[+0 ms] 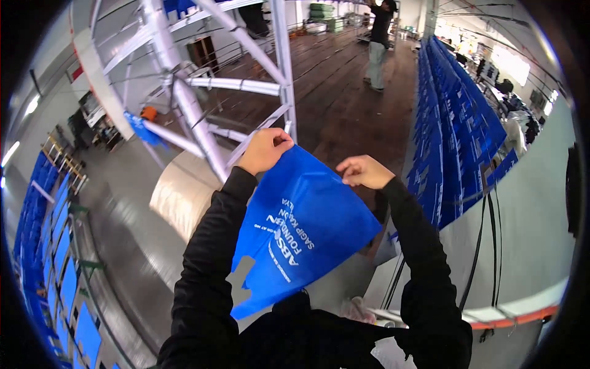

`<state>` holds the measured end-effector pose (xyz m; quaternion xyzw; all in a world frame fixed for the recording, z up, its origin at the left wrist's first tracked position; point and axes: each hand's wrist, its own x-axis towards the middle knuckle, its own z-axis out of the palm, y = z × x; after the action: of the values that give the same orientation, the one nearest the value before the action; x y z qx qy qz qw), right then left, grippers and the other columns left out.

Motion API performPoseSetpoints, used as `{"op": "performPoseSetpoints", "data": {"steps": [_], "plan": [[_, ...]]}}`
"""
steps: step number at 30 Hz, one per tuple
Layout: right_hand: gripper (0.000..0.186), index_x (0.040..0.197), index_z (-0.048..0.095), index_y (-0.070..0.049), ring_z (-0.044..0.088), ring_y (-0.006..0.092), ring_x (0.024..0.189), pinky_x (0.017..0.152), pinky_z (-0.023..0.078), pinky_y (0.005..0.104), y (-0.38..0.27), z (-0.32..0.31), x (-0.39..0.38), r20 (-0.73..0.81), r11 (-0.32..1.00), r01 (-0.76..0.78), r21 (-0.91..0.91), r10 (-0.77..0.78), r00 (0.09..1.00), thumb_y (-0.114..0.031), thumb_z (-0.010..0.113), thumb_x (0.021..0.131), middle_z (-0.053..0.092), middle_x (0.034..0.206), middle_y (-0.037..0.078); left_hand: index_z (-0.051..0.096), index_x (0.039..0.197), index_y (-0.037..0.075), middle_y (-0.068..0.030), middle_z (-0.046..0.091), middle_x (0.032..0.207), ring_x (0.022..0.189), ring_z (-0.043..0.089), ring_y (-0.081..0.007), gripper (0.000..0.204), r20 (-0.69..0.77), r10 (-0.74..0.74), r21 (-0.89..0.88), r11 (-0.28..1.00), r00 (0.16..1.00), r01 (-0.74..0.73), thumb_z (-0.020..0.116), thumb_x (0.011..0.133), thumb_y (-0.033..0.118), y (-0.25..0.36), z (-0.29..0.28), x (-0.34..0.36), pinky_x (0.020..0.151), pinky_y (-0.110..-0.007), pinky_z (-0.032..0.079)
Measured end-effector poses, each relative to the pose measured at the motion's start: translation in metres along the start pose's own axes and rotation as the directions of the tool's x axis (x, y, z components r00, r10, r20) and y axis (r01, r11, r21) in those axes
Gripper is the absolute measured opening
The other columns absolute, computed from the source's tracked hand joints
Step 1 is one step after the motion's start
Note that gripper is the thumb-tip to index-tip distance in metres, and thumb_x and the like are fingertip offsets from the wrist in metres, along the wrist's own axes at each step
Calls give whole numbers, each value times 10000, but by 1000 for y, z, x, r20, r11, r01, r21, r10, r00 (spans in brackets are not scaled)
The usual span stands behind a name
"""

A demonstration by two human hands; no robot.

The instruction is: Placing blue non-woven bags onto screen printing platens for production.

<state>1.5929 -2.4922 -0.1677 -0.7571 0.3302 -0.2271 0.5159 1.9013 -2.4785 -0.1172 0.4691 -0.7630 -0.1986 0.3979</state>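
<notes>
My left hand pinches the top corner of a blue fabric sheet that has white printing. My right hand is at the sheet's upper right edge, its index finger raised and its other fingertips closed on the edge. The sheet hangs between my dark sleeves, with an irregular cut-out at its lower left. Behind it, at the left, is a large cream roll.
A white metal frame rises ahead beside a dark walkway, where another person stands. Rows of printed blue sheets hang at the right above a pale surface and straps. More blue pieces line the left.
</notes>
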Motion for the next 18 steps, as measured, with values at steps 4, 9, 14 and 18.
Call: {"op": "performPoseSetpoints", "data": {"steps": [4, 9, 14, 18], "plan": [[297, 1160, 609, -21, 592, 102, 815, 742, 481, 267, 58, -68, 28, -143, 998, -20, 57, 28, 989, -118, 626, 880, 648, 868, 33, 672, 812, 30, -102, 646, 692, 622, 609, -190, 139, -48, 99, 15, 995, 994, -98, 690, 791, 167, -35, 34, 113, 590, -323, 474], [418, 1244, 548, -50, 601, 140, 819, 756, 489, 291, 77, -107, 82, -445, 994, 92, 67, -53, 894, -195, 664, 870, 625, 888, 22, 662, 777, 68, -141, 650, 722, 707, 645, -312, 126, -89, 143, 161, 979, 986, -127, 666, 792, 193, -77, 75, 241, 639, -414, 500], [420, 1182, 567, -10, 585, 112, 831, 733, 481, 281, 152, -182, 132, -653, 998, -61, -21, 32, 757, -266, 673, 867, 632, 899, 46, 628, 758, 50, -144, 648, 751, 739, 630, -341, 133, -73, 334, 324, 899, 940, -294, 635, 791, 179, -86, 137, 373, 647, -443, 487], [422, 1144, 588, -6, 583, 133, 803, 711, 475, 286, 137, -256, 215, -816, 952, 228, 204, 37, 577, -305, 674, 859, 636, 892, 51, 611, 751, 57, -136, 642, 754, 767, 624, -345, 124, -21, 332, 445, 848, 943, -289, 628, 780, 177, -114, 173, 467, 673, -466, 480]]}}
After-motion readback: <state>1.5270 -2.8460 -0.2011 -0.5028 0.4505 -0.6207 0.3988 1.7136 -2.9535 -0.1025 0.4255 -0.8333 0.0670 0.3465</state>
